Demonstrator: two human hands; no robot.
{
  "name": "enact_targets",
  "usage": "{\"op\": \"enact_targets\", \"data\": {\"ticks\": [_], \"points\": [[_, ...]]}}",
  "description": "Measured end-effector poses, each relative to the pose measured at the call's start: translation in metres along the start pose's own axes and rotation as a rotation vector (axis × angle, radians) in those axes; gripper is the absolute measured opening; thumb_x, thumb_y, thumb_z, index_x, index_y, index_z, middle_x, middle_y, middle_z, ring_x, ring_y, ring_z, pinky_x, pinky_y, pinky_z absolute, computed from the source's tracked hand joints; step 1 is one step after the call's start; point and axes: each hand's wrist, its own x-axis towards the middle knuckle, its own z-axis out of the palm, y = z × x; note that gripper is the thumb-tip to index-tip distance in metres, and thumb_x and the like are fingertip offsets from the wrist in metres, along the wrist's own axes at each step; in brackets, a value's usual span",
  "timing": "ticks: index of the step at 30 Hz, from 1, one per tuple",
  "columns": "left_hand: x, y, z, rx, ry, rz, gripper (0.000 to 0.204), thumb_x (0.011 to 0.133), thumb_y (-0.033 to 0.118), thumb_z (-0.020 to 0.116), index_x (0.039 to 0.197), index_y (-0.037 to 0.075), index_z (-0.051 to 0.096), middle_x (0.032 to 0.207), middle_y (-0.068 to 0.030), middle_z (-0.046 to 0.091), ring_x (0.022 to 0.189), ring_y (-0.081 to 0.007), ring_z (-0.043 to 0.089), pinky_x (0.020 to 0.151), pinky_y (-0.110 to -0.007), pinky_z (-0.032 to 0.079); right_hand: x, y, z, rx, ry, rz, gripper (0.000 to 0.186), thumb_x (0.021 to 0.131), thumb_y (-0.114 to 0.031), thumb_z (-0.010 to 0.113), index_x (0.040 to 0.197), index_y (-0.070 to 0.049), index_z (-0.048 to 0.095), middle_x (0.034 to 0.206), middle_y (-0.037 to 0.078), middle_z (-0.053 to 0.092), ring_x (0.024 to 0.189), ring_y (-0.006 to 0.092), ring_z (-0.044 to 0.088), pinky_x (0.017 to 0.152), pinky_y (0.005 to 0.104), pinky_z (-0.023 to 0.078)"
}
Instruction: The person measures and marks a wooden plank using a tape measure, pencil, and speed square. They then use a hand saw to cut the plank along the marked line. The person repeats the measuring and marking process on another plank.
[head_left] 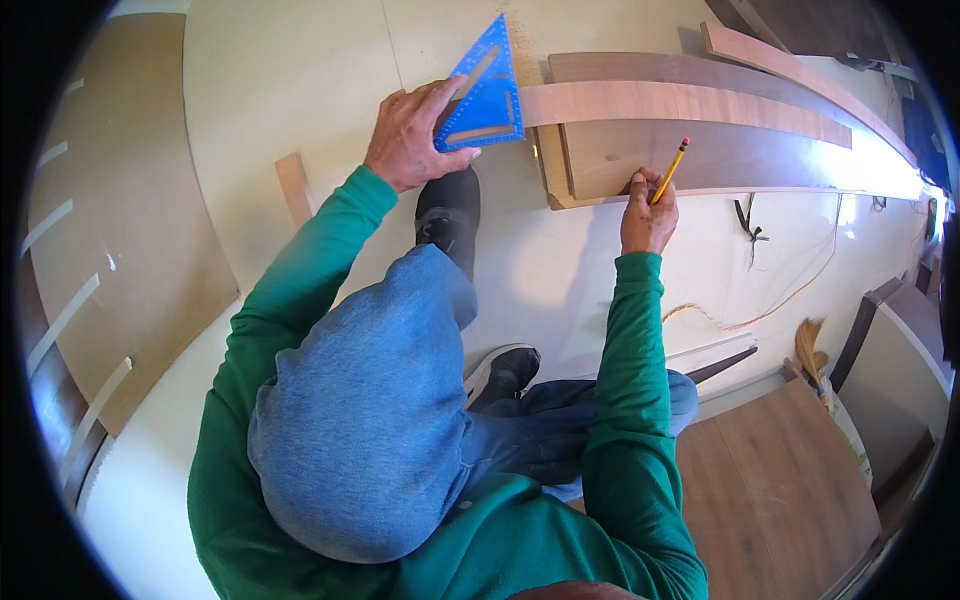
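Note:
A blue triangular speed square (496,103) is gripped by its left edge in my left hand (408,135), thumb at the lower corner and fingers along the slanted side. Its right side meets the end of a long narrow wooden strip (680,101), which lies across wide brown boards (690,158). In my right hand (648,222) a yellow pencil (671,170) is pinched, its eraser end pointing up. That hand is beside the boards' near edge; the pencil's tip is hidden by the fingers.
A short wood offcut (293,188) lies on the floor near my left forearm. Another plank (800,80) slants at the far right. Thin cord (770,318), a broom (808,345) and wooden panels (790,470) are to the right. A large brown panel (130,210) stands left.

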Motion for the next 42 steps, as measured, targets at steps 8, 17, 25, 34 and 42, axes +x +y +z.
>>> {"op": "enact_targets", "data": {"ticks": [8, 17, 25, 34, 42], "points": [[0.012, 0.007, 0.018, -0.159, -0.109, -0.200, 0.089, 0.077, 0.037, 0.088, 0.155, 0.016, 0.049, 0.147, -0.0182, 0.057, 0.131, -0.0366, 0.060, 0.109, -0.046, 0.052, -0.001, 0.000, 0.000, -0.026, 0.010, -0.010, 0.019, 0.100, -0.019, 0.071, 0.108, -0.002, 0.072, 0.085, 0.001, 0.067, 0.078, 0.0109, 0.060, 0.074, 0.0266, 0.050], [0.015, -0.005, 0.014, -0.160, -0.125, -0.143, 0.087, 0.080, 0.036, 0.087, 0.155, 0.017, 0.049, 0.150, -0.0183, 0.054, 0.132, -0.0367, 0.059, 0.111, -0.046, 0.051, -0.005, -0.003, 0.003, -0.096, 0.027, -0.048, 0.017, 0.100, -0.020, 0.068, 0.106, -0.004, 0.069, 0.088, 0.009, 0.072, 0.079, 0.0195, 0.069, 0.076, 0.0338, 0.055], [0.016, -0.008, 0.013, -0.232, -0.096, -0.149, 0.084, 0.078, 0.035, 0.089, 0.152, 0.017, 0.054, 0.148, -0.0180, 0.057, 0.129, -0.0377, 0.062, 0.111, -0.048, 0.051, -0.016, -0.038, 0.016, -0.190, -0.056, 0.011, 0.018, 0.099, -0.024, 0.067, 0.106, -0.007, 0.068, 0.088, 0.014, 0.073, 0.080, 0.0311, 0.072, 0.076, 0.0407, 0.056], [0.017, -0.007, 0.017, -0.135, -0.109, -0.137, 0.086, 0.078, 0.037, 0.089, 0.154, 0.020, 0.052, 0.147, -0.0179, 0.057, 0.130, -0.0381, 0.061, 0.111, -0.049, 0.050, -0.014, -0.025, 0.016, -0.291, -0.009, -0.115, 0.018, 0.098, -0.024, 0.067, 0.106, -0.009, 0.068, 0.088, 0.014, 0.072, 0.081, 0.0335, 0.072, 0.078, 0.0422, 0.056], [0.017, -0.011, 0.015, -0.186, -0.118, -0.137, 0.085, 0.079, 0.033, 0.089, 0.154, 0.019, 0.051, 0.148, -0.0177, 0.056, 0.134, -0.0375, 0.058, 0.114, -0.047, 0.048, -0.015, -0.033, 0.015, -0.225, -0.047, -0.042, 0.016, 0.099, -0.025, 0.066, 0.105, -0.010, 0.067, 0.087, 0.013, 0.072, 0.079, 0.0316, 0.071, 0.076, 0.0415, 0.055]]}}
